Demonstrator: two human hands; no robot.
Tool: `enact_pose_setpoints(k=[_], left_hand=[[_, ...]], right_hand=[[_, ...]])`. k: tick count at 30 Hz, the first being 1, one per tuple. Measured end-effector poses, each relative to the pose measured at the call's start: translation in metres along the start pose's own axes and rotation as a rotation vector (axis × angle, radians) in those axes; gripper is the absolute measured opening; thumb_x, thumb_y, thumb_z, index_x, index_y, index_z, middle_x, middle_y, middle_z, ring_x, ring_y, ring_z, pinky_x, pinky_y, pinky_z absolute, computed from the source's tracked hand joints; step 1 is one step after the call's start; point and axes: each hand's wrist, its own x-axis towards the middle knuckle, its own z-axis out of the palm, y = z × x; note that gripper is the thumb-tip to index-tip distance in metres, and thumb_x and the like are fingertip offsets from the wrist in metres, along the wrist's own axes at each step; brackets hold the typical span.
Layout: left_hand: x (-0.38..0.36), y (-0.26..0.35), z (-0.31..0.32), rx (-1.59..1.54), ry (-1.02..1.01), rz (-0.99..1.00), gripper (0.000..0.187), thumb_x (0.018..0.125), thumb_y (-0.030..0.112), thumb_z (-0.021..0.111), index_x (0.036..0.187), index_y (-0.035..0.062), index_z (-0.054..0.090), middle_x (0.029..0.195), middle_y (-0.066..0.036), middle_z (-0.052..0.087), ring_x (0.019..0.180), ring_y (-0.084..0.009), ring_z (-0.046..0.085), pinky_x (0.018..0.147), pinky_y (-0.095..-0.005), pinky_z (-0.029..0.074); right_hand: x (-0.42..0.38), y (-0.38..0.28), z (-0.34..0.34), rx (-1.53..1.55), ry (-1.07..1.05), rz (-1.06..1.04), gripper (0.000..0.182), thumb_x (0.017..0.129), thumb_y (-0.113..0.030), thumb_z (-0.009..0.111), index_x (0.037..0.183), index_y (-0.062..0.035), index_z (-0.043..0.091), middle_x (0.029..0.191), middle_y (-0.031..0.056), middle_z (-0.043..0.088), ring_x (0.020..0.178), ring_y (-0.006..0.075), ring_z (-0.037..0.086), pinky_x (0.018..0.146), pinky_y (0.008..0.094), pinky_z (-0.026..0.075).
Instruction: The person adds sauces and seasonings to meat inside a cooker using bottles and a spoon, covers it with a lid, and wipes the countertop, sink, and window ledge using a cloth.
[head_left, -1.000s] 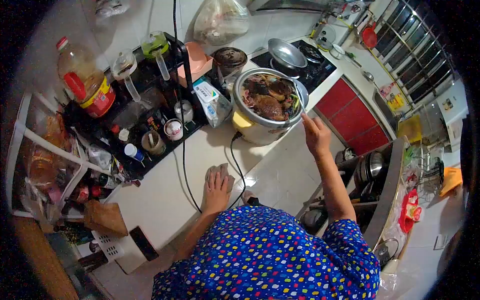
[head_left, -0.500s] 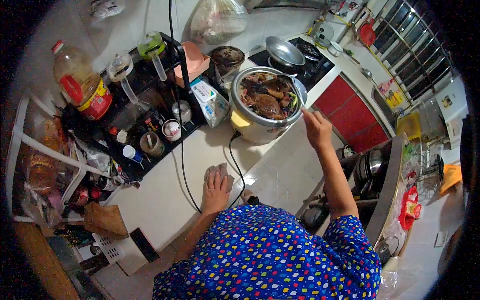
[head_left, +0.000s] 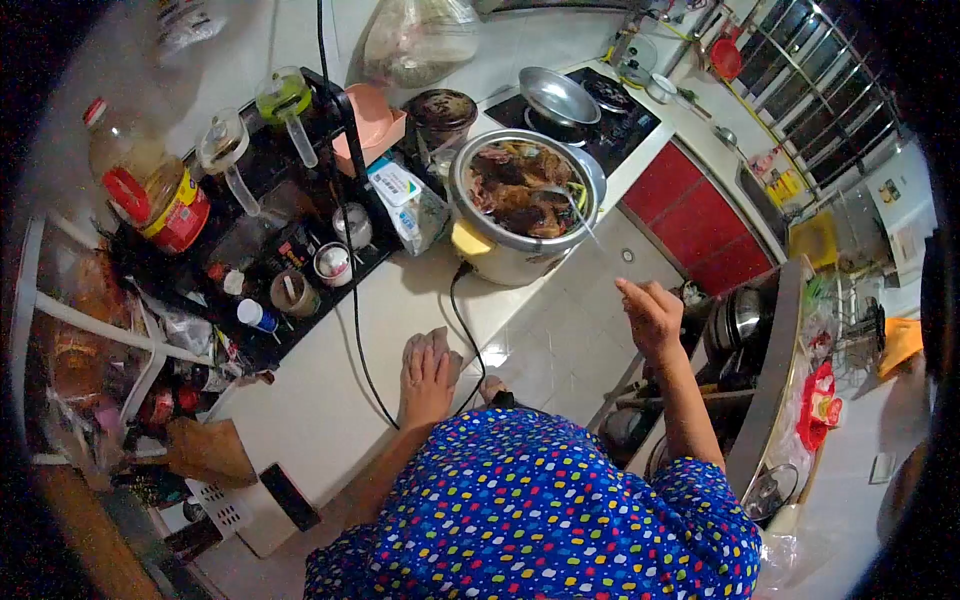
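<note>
A white rice cooker (head_left: 520, 265) with a metal rim stands on the counter, full of dark brown meat pieces (head_left: 530, 195) and some green bits. The metal spoon (head_left: 580, 215) rests with its head in the food, and its thin handle slants toward my right hand (head_left: 652, 318). That hand is closed round the handle's end, beyond the cooker's right side. My left hand (head_left: 430, 382) lies flat, fingers spread, on a greyish cloth (head_left: 452, 362) on the white counter.
A black cord (head_left: 463, 315) runs from the cooker across the counter. Oil bottle (head_left: 180, 205), jars and a black rack stand left. A metal pan (head_left: 560, 97) sits on the stove (head_left: 625, 140). A phone (head_left: 290, 497) lies at the near left. Pots fill a shelf (head_left: 785, 350) at right.
My right hand has moved down, away from the cooker's rim, and more of the spoon shows over the food. My left hand stays on the cloth. The view has shifted slightly.
</note>
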Motion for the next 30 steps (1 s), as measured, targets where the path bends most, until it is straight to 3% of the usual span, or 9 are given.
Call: enact_pose_setpoints(k=[1,6,12,14,26,30], left_hand=[[-0.001,0.001,-0.003,0.006,-0.046,-0.019,0.072,0.076,0.033,0.065,0.137,0.0118,0.035,0.144,-0.018,0.024,0.135,-0.0371,0.015,0.107,-0.0524,0.016],[-0.001,0.001,-0.004,0.017,-0.096,-0.031,0.07,0.077,0.033,0.064,0.137,0.0119,0.034,0.144,-0.018,0.023,0.134,-0.0374,0.016,0.106,-0.0526,0.017],[-0.002,0.002,-0.003,0.022,-0.112,-0.055,0.071,0.078,0.034,0.063,0.138,0.0128,0.032,0.145,-0.017,0.022,0.135,-0.0372,0.015,0.106,-0.0527,0.017],[-0.001,0.001,-0.006,0.016,-0.134,-0.047,0.071,0.078,0.034,0.062,0.139,0.0131,0.031,0.146,-0.017,0.019,0.135,-0.0369,0.013,0.106,-0.0528,0.017],[0.001,0.001,0.002,-0.012,-0.133,-0.065,0.067,0.078,0.031,0.06,0.136,0.011,0.035,0.146,-0.017,0.019,0.136,-0.0361,0.014,0.105,-0.0533,0.021],[-0.004,0.001,0.004,0.046,-0.026,-0.061,0.065,0.078,0.034,0.061,0.134,0.0109,0.038,0.143,-0.016,0.024,0.133,-0.0349,0.02,0.107,-0.0524,0.02]], right_hand=[[-0.001,-0.003,-0.002,-0.026,-0.051,-0.042,0.031,0.073,0.006,0.059,0.102,-0.0043,0.065,0.067,0.0087,0.054,0.055,0.0199,0.054,0.049,0.0283,0.043],[-0.004,-0.006,0.003,-0.057,-0.099,-0.033,0.03,0.071,0.003,0.063,0.099,-0.0056,0.065,0.068,0.0083,0.056,0.054,0.0215,0.054,0.049,0.0295,0.042],[0.003,-0.009,0.007,-0.06,-0.116,-0.02,0.031,0.07,0.001,0.064,0.1,-0.0083,0.065,0.065,0.0076,0.053,0.053,0.022,0.052,0.047,0.031,0.04],[0.004,-0.008,0.009,-0.089,-0.113,-0.024,0.027,0.075,-0.007,0.064,0.101,-0.0141,0.065,0.062,0.0052,0.049,0.049,0.0218,0.049,0.045,0.0331,0.039],[0.012,-0.009,0.014,-0.067,-0.095,-0.005,0.027,0.071,-0.003,0.067,0.096,-0.0148,0.067,0.061,0.0061,0.051,0.05,0.0216,0.051,0.046,0.0309,0.04],[0.015,-0.009,0.018,-0.014,-0.118,0.044,0.03,0.077,-0.002,0.06,0.103,-0.0136,0.066,0.063,0.0081,0.054,0.052,0.0222,0.054,0.048,0.0306,0.042]])
